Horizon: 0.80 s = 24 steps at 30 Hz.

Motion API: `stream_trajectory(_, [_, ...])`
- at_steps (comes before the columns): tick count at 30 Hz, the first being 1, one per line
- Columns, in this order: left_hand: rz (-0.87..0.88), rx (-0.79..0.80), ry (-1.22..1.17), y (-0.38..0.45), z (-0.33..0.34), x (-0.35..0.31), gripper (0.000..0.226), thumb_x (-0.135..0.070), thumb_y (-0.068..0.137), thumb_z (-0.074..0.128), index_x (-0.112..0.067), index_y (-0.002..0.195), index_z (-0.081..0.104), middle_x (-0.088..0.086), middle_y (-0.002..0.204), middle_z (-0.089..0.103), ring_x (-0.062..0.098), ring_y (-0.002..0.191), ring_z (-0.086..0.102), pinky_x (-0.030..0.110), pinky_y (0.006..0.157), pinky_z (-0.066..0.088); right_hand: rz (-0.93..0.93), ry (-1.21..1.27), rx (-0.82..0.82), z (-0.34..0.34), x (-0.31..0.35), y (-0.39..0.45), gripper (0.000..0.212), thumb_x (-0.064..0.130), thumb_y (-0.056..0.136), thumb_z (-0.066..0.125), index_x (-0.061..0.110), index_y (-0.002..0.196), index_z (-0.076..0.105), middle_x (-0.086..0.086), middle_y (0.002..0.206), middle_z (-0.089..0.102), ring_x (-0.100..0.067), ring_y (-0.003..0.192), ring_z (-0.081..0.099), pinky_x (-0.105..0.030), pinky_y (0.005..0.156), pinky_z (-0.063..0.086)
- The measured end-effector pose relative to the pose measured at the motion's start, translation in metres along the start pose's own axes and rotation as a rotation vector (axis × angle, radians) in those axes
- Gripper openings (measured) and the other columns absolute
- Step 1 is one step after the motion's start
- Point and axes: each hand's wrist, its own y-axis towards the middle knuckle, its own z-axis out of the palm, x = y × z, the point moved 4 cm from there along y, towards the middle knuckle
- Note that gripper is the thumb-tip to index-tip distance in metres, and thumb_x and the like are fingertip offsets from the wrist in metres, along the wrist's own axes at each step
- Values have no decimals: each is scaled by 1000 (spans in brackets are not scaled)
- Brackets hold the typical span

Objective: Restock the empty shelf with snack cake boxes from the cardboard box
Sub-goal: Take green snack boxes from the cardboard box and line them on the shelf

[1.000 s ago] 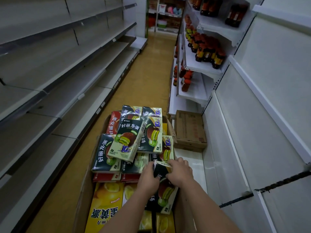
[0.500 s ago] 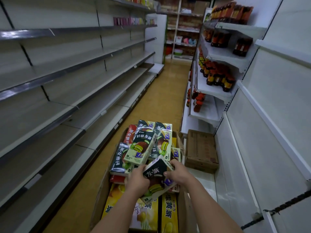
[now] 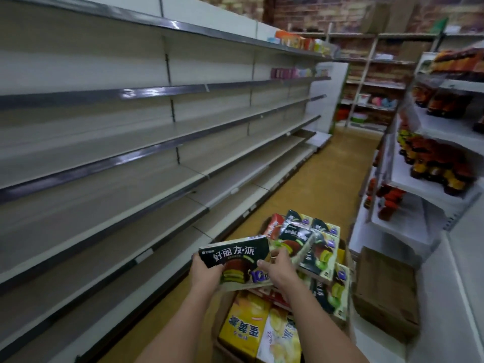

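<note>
Above the cardboard box [image 3: 225,307]: one snack cake box [image 3: 237,260] held clear, label up.
Left hand [image 3: 205,271]: fingers curled round its left end.
Right hand [image 3: 279,269]: fingers grip its right end, steadying it level.
Empty shelf [image 3: 125,195]: left, bare, likely destination.
Remaining stock: still piled in carton.

both hands [image 3: 207,271] [image 3: 279,268] raised, fingers [image 3: 264,263] curled, gripping.
</note>
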Motion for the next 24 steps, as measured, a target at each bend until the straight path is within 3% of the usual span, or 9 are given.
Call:
stream_trajectory(4, [85, -140, 50, 7, -65, -6, 57, -14, 82, 66, -29, 130, 39, 5, 124, 54, 28, 110, 55, 50, 91, 50, -155, -287, 9, 61, 39, -5, 36, 25, 93, 58, 15, 123, 42, -5, 126, 55, -23, 115, 54, -32, 88, 45])
stream_trajectory(7, [117, -230, 80, 9, -117, -11, 64, -14, 84, 63, -31, 138, 34, 7, 137, 38, 23, 107, 50, 37, 83, 51, -251, -472, -8, 104, 68, -18, 34, 32, 94, 55, 18, 123, 45, -3, 123, 52, -21, 110, 55, -32, 87, 46])
stream_trajectory(9, [100, -302, 129, 14, -149, -11, 67, -12, 84, 65, -29, 141, 34, 8, 138, 35, 25, 109, 50, 32, 78, 49, -295, -480, -15, 131, 85, -28, 29, 31, 94, 53, 20, 121, 48, -1, 117, 54, -18, 101, 57, -34, 84, 50])
stream_trajectory(12, [53, -400, 174, 14, -199, -7, 70, -15, 84, 67, -31, 142, 33, 8, 136, 38, 29, 115, 50, 42, 91, 49, -340, -517, 19, 176, 109, -40, 22, 25, 95, 50, 19, 116, 50, -1, 108, 61, -18, 93, 60, -36, 80, 52])
stream_trajectory(18, [154, -466, 147, 10, -295, 7, 64, -14, 87, 63, -23, 143, 34, 10, 132, 43, 26, 116, 46, 32, 85, 38, -454, -611, 66, 258, 158, -70, 18, 24, 97, 47, 16, 114, 49, -2, 100, 58, -18, 87, 54, -31, 72, 45])
stream_trajectory(21, [156, -544, 124, 8, -347, 11, 66, -13, 86, 63, -21, 144, 32, 10, 133, 43, 25, 115, 46, 29, 82, 36, -500, -593, 109, 304, 182, -88, 21, 27, 97, 47, 16, 115, 48, -5, 107, 61, -22, 96, 59, -35, 78, 50])
stream_trajectory(24, [114, -619, 126, 6, -391, 15, 65, -14, 85, 62, -20, 142, 32, 11, 130, 43, 23, 101, 50, 31, 76, 40, -556, -552, 157, 345, 203, -105, 20, 27, 98, 47, 14, 113, 45, -6, 110, 60, -24, 99, 59, -34, 74, 46])
